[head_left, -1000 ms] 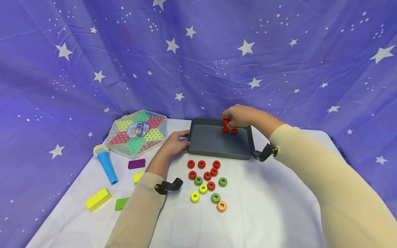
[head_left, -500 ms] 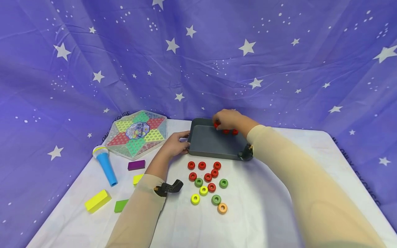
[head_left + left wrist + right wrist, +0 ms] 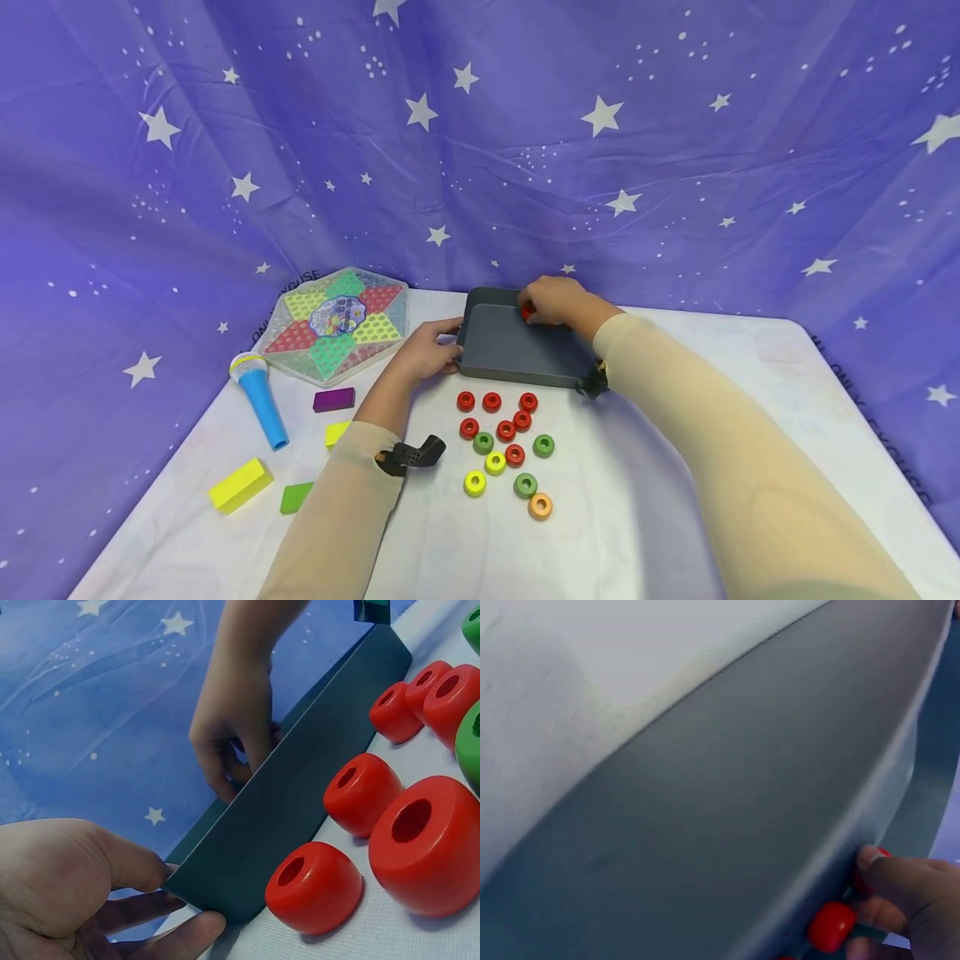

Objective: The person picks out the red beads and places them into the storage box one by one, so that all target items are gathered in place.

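Observation:
A dark grey tray (image 3: 502, 354) sits at the back of the white table. My left hand (image 3: 429, 350) grips its near-left corner (image 3: 206, 896), thumb above and fingers below. Inside the tray at its far wall, my right hand (image 3: 553, 302) reaches down, its fingertips (image 3: 900, 889) pinching a red ring (image 3: 527, 312). In the right wrist view a second red ring (image 3: 831, 926) lies by those fingers. In front of the tray lie several loose rings: red (image 3: 491, 402), green (image 3: 543, 445), yellow (image 3: 474, 482) and one orange (image 3: 539, 506).
A hexagonal checkers board (image 3: 336, 321) lies left of the tray. Nearer are a blue toy microphone (image 3: 260, 396), a purple block (image 3: 333, 399), yellow blocks (image 3: 239, 484) and a green block (image 3: 296, 497). A purple star cloth hangs behind the table.
My right hand came down from above the tray with a red ring and shifted left along the far wall, covering the rings there. The left hand kept its hold on the corner.

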`<action>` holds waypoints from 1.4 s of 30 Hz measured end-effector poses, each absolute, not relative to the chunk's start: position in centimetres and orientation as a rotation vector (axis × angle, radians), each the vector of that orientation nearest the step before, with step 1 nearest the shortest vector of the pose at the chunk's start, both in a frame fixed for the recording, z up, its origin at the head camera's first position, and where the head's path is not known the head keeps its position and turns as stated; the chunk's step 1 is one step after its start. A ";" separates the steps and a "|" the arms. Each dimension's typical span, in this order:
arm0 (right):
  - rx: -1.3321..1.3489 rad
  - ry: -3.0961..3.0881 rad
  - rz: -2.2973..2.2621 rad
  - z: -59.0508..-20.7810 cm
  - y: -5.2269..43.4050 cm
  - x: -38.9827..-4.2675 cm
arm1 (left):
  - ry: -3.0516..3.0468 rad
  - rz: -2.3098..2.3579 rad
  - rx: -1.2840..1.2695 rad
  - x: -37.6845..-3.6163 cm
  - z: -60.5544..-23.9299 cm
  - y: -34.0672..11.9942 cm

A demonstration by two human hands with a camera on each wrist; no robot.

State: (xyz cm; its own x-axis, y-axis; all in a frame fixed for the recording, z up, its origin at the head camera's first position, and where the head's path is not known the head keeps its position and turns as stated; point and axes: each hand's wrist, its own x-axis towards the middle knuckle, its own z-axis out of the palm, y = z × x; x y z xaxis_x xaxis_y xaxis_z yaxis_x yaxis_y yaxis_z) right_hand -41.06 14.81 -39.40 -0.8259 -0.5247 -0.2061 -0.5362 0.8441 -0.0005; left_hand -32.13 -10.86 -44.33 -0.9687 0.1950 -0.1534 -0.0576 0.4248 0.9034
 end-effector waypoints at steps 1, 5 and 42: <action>-0.819 2.827 0.079 -39.2 14.9 -41.0 | 2.437 1.570 0.119 -32.1 -44.4 -10.8; -0.798 2.834 -0.004 -37.2 15.3 -40.2 | 2.425 1.581 0.115 -32.1 -44.5 -10.8; -1.022 2.830 -0.245 -41.9 16.1 -24.9 | 2.479 1.521 0.149 -32.3 -44.4 -10.9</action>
